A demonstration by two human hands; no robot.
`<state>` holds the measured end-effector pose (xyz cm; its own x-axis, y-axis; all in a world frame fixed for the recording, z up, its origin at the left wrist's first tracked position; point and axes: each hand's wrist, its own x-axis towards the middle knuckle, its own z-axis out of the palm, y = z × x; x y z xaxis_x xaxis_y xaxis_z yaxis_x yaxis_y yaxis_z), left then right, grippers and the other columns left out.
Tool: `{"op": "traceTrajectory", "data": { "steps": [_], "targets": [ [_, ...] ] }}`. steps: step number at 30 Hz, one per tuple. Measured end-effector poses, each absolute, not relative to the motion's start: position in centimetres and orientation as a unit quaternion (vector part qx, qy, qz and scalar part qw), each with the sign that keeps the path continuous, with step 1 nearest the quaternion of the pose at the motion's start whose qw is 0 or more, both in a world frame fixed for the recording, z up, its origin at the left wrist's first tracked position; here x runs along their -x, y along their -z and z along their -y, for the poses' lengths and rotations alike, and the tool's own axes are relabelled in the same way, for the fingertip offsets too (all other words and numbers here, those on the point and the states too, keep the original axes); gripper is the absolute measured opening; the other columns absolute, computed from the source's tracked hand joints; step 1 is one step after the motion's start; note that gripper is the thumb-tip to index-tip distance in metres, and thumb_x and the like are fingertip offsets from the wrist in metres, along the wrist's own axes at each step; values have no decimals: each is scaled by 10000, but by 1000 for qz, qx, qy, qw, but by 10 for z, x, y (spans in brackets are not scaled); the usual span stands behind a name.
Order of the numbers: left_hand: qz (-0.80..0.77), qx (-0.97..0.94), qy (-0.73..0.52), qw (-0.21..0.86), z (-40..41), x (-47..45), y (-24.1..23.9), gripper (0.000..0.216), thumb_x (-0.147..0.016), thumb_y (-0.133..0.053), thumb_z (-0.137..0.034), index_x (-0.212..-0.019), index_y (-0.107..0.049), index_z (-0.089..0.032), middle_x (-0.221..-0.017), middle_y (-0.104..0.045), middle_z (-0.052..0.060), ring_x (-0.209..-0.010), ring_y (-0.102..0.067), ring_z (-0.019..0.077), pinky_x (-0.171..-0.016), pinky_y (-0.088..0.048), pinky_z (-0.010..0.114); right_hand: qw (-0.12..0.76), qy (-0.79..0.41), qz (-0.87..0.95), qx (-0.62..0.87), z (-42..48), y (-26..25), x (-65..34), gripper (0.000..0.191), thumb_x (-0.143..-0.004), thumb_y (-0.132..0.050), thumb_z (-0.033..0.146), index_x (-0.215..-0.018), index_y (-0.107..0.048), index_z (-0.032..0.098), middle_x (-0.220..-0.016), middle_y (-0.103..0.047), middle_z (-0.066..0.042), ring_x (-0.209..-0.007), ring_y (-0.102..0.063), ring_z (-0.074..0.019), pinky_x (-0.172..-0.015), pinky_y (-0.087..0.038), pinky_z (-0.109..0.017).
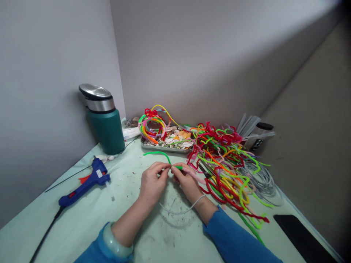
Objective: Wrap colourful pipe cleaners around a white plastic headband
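Head view: a green pipe cleaner [159, 153] is held in front of the tray [164, 148], above the middle of the table [124, 204], its free end curving off toward the far left. It is pinched near its wound part by the thumb and forefinger of the left hand [152, 181], closed together; the green part beside a pink wrapped section [194, 174] is clamped by the fingertips of the right hand [188, 181]. A bare grey wire loop [179, 213] is seen bowed below the wrists (its join at the fingertips is hidden). In judgement, the coil is best anchored by the right pinch while the tail is led round under light tension, each turn laid against the last. The tail should be kept clear of the heap of pipe cleaners [219, 140], where snagging is likely.
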<state>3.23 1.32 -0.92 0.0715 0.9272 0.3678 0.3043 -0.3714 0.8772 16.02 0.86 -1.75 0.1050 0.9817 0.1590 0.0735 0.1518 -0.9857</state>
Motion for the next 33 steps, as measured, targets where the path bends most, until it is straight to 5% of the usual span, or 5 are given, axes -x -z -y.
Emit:
{"op": "traceTrajectory", "data": {
  "steps": [21,33],
  "targets": [
    [-487,-730,-433,205,-14,-31,11,259,-762,-494,-103,-941,-670,-167,-928,-661,56,-856,-595,163,-791,-468,291,535,-358,592,485,-11,32,-160,163,-770,-571,332,-771,-584,169,-625,-522,22,-537,-452,-103,-495,-355,-217],
    [-489,-721,-437,224,-15,-31,10,195,-771,-515,-141,-882,-675,-161,-877,-679,56,-811,-608,159,-755,-460,276,541,-349,592,485,-12,31,-160,168,-774,-572,339,-759,-556,173,-629,-501,29,-551,-449,-103,-507,-353,-219]
  ]
}}
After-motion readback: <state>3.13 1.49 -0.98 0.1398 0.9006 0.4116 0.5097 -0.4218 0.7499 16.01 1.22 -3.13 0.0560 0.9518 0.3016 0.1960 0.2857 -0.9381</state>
